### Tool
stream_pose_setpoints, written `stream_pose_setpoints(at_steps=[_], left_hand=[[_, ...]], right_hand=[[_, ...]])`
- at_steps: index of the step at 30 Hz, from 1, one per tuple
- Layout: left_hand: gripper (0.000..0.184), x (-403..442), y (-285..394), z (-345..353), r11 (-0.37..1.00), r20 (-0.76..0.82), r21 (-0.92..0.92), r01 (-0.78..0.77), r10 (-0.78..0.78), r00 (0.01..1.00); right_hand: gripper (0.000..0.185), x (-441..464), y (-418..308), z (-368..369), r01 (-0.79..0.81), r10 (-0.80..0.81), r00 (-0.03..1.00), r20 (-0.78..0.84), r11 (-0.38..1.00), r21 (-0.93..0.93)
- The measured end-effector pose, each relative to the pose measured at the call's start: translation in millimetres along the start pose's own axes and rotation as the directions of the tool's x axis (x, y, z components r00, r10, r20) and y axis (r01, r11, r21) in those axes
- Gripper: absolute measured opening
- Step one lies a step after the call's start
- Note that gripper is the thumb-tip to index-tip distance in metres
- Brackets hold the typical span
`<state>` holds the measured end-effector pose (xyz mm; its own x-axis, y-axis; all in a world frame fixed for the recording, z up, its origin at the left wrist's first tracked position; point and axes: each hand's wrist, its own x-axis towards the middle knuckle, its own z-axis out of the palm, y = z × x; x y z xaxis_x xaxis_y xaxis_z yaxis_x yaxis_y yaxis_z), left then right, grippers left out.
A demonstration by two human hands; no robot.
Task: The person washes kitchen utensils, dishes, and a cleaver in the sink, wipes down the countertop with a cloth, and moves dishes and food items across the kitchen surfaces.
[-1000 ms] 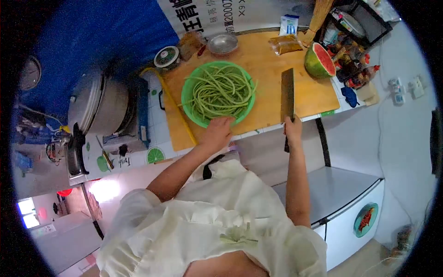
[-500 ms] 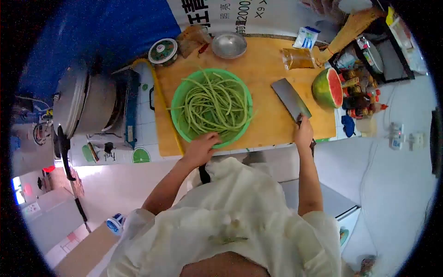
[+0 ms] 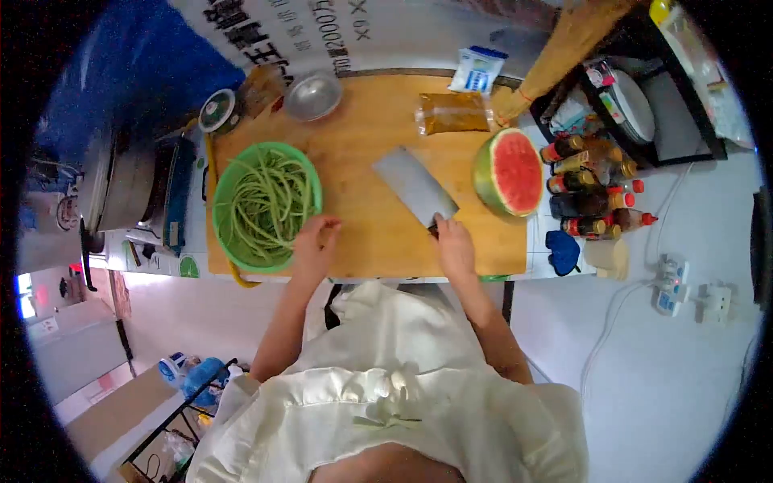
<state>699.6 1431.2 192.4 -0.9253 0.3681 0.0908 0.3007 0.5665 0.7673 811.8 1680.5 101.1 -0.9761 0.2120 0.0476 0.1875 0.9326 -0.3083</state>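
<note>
My right hand (image 3: 455, 245) is wrapped round the handle of a cleaver (image 3: 415, 187). The wide blade lies low over the wooden board (image 3: 354, 153), pointing away and to the left. At the right rim of a green plastic basin (image 3: 315, 179) is my left hand (image 3: 314, 245), its fingers loosely curled and a little apart, with nothing visible in them. Whether it touches the rim I cannot tell. A heap of long green beans (image 3: 270, 197) fills the basin. To the right of the cleaver stands a cut watermelon (image 3: 515, 171), red face turned right.
Behind are a metal bowl (image 3: 313, 97), a lidded container (image 3: 218, 110), a bag of brown sauce (image 3: 455, 113) and a white-blue packet (image 3: 478, 69). Several sauce bottles (image 3: 592, 189) and a dark rack (image 3: 684, 121) stand right. A large pot (image 3: 121, 177) is at left.
The view has turned right, so the board's things sit further left. My left hand has moved from the basin's front rim to its right side. My right hand still holds the cleaver.
</note>
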Motion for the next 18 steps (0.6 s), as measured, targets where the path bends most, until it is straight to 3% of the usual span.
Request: stream_pose_setpoints(at_steps=[1,2,4,5,6,7,8,9,10,11,12,13,15,16,18], left_hand=[[0.013,0,10,20,0.996,0.078,-0.07,0.052,-0.046,0.996],[0.014,-1,20,36,0.984,0.162,-0.135,0.112,-0.089,0.983],[0.02,10,50,59,0.995,0.205,-0.091,0.038,-0.019,0.979],[0.023,19,63,71,0.965,0.301,-0.173,0.199,-0.141,0.943],[0.026,29,74,83,0.901,0.398,-0.239,0.361,-0.248,0.883],[0.033,41,79,98,0.883,0.417,-0.336,0.327,-0.172,0.893],[0.041,54,80,115,0.855,0.426,-0.429,0.292,-0.094,0.9],[0.046,69,80,132,0.802,0.467,-0.465,0.375,-0.138,0.874],[0.052,83,81,149,0.739,0.51,-0.497,0.455,-0.175,0.842],[0.056,95,84,167,0.761,0.504,-0.481,0.434,-0.164,0.848],[0.061,106,88,183,0.781,0.5,-0.466,0.416,-0.155,0.852],[0.061,117,94,198,0.775,0.493,-0.47,0.423,-0.167,0.854],[0.064,132,105,221,0.591,0.517,-0.595,0.544,-0.237,0.823],[0.064,132,110,231,0.585,0.507,-0.603,0.542,-0.244,0.827],[0.064,130,113,242,0.473,0.653,-0.599,0.646,-0.179,0.736]], right_hand=[[0.036,-3,14,0,0.1,-0.096,0.99,-0.107,0.994,0.034],[0.036,-9,25,0,0.088,-0.083,0.991,-0.108,0.995,0.051],[0.03,-13,41,-14,-0.155,0.19,0.981,-0.041,0.894,0.42],[0.025,-17,49,-25,-0.311,0.376,0.926,0.034,0.709,0.632],[0.025,-22,69,-23,-0.302,0.362,0.931,0.037,0.71,0.637],[0.028,-28,96,-17,-0.366,0.51,0.831,0.222,0.202,0.909],[0.031,-30,118,-14,-0.298,0.515,0.721,0.464,-0.373,0.878],[0.031,-26,132,-18,-0.307,0.503,0.725,0.469,-0.373,0.875],[0.039,-19,144,-25,-0.221,0.535,0.696,0.48,-0.477,0.851],[0.047,-11,152,-34,-0.125,0.563,0.663,0.493,-0.566,0.815],[0.047,-3,154,-46,-0.137,0.556,0.666,0.497,-0.564,0.814],[0.053,3,154,-60,-0.119,0.496,0.731,0.468,-0.583,0.803],[0.064,12,164,-61,-0.117,0.332,0.86,0.389,-0.613,0.781],[0.064,18,166,-61,-0.13,0.319,0.863,0.392,-0.61,0.782],[0.062,27,165,-60,-0.181,0.327,0.811,0.486,-0.648,0.739]])
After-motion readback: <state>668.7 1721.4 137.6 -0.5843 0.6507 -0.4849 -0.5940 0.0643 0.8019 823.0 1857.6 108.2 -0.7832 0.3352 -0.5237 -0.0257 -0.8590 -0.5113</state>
